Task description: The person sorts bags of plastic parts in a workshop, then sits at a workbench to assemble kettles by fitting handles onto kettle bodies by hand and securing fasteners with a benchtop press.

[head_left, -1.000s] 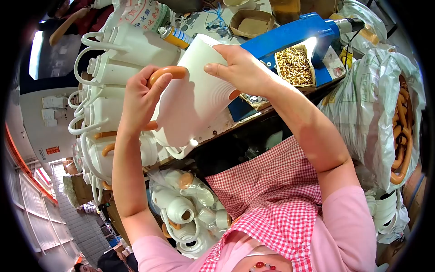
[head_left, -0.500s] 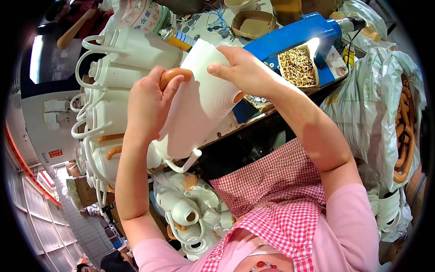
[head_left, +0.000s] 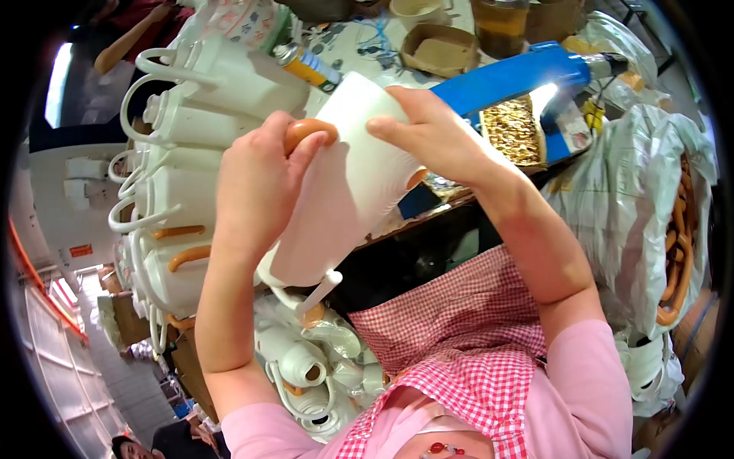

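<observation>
A white plastic pot (head_left: pixel 336 183) with ribbed rings near one end is tilted between my hands. My left hand (head_left: pixel 267 172) is wrapped round an orange-brown curved handle (head_left: pixel 310 134) at the pot's left side; the handle's lower part is hidden behind my wrist. My right hand (head_left: pixel 432 134) grips the pot's upper right edge, thumb on its face and fingers over the rim. A white spout (head_left: pixel 325 289) sticks out at the pot's lower end. Part of an orange-brown piece (head_left: pixel 416 178) shows at the pot's right side, under my right hand.
Stacked white pots (head_left: pixel 237 69) stand at left, beside a spray can (head_left: pixel 306 65). A blue machine (head_left: pixel 512 76) and a box of brass-coloured pieces (head_left: pixel 512 130) are at right, near a bag of orange-brown handles (head_left: pixel 604 199). More pots (head_left: pixel 294 359) lie below. Other people appear at the left edges.
Both hands and the pot have shifted slightly right in view. My left hand has turned on the handle, and the pot's spout end shows more clearly.
</observation>
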`<state>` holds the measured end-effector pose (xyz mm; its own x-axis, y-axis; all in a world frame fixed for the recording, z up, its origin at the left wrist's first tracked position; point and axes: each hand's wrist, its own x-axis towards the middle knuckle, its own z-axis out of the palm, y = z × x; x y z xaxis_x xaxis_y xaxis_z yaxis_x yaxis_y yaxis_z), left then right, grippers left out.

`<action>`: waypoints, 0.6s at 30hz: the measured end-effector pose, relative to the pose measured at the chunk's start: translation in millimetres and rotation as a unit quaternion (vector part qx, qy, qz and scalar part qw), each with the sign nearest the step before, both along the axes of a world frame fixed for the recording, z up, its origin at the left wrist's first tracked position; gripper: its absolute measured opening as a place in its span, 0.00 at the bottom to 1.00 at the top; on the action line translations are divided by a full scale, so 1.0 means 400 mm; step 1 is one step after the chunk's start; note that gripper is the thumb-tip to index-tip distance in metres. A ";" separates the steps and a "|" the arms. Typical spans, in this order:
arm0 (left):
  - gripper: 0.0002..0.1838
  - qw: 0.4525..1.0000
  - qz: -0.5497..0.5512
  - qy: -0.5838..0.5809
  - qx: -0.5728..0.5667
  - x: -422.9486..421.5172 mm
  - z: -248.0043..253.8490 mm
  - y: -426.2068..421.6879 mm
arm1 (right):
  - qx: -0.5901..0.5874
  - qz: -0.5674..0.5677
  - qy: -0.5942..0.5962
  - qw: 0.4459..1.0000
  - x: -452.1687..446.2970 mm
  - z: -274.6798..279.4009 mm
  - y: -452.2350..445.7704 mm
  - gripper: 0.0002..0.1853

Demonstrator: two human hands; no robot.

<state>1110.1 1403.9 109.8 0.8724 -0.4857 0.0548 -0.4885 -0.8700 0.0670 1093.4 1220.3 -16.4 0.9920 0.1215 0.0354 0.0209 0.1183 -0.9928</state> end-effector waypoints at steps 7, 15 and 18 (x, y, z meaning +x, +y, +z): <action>0.12 0.984 -0.117 0.055 -0.126 0.014 -0.006 -0.007 | -0.067 -0.022 0.023 0.997 -0.039 0.034 -0.031 0.28; 0.12 0.977 0.091 0.103 -0.166 -0.155 -0.005 0.227 | -0.217 -0.363 -0.306 0.853 -0.491 0.086 -0.319 0.12; 0.12 0.951 0.140 0.140 -0.238 -0.298 -0.003 0.343 | -0.304 -0.526 -0.073 0.791 -0.695 0.107 -0.578 0.10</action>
